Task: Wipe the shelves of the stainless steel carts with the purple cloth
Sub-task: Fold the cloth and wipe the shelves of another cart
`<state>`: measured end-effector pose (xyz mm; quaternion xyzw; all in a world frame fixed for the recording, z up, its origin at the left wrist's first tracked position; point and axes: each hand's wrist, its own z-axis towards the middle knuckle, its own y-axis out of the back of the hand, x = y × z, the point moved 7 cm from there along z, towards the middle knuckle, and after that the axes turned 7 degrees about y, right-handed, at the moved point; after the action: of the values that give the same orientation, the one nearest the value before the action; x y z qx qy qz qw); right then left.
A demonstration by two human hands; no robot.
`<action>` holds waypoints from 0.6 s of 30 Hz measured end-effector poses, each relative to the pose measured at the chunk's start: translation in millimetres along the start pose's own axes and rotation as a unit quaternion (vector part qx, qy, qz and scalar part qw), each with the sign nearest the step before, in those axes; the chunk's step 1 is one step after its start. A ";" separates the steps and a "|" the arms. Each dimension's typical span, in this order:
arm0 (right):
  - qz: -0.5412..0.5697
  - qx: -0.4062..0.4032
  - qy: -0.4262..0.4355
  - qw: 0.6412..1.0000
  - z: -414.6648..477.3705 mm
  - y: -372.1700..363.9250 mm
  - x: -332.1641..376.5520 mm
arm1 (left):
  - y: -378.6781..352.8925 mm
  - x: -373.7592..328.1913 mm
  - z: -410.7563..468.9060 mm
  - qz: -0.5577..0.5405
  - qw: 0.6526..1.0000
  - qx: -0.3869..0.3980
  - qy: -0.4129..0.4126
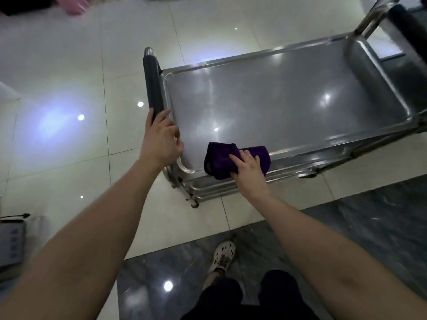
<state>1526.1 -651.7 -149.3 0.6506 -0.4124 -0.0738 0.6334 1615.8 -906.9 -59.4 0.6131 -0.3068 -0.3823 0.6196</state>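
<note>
A stainless steel cart (288,98) stands on the tiled floor in front of me, its top shelf bare and shiny. A folded purple cloth (219,159) lies on the shelf's near left corner, over the front rim. My right hand (248,172) lies on the cloth, fingers spread on top and the thumb tucked under its near edge. My left hand (161,139) grips the near end of the cart's dark grey handle bar (152,84) at the left side.
A second cart's steel frame (379,17) stands at the far right behind this one. A grey box with a cable (11,241) sits at the left edge. A pink object (76,5) lies on the floor at the top left. My foot (223,255) is below the cart.
</note>
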 end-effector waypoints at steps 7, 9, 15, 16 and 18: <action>0.005 0.020 0.037 0.999 6.2 -0.3 -17.4 | -15.5 -54.6 -7.3 0.024 0.999 -0.006 0.026; 0.053 -0.012 0.065 0.996 9.1 11.4 -22.1 | -38.6 -94.3 -12.7 -0.033 0.998 0.057 0.020; 0.009 -0.064 0.109 0.992 26.3 46.0 -69.7 | -105.7 -136.1 -4.0 -0.030 0.978 0.173 0.110; -0.033 -0.054 0.096 0.993 30.4 46.5 -77.8 | -109.7 -132.6 -1.5 -0.022 0.975 0.182 0.124; -0.084 -0.026 0.078 0.993 36.9 45.5 -86.7 | -109.6 -125.8 0.2 -0.019 0.971 0.191 0.140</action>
<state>1426.9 -618.9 -152.9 0.6699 -0.3035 -0.0866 0.6721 1539.6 -795.3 -157.2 0.7730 -0.2730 -0.2386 0.5205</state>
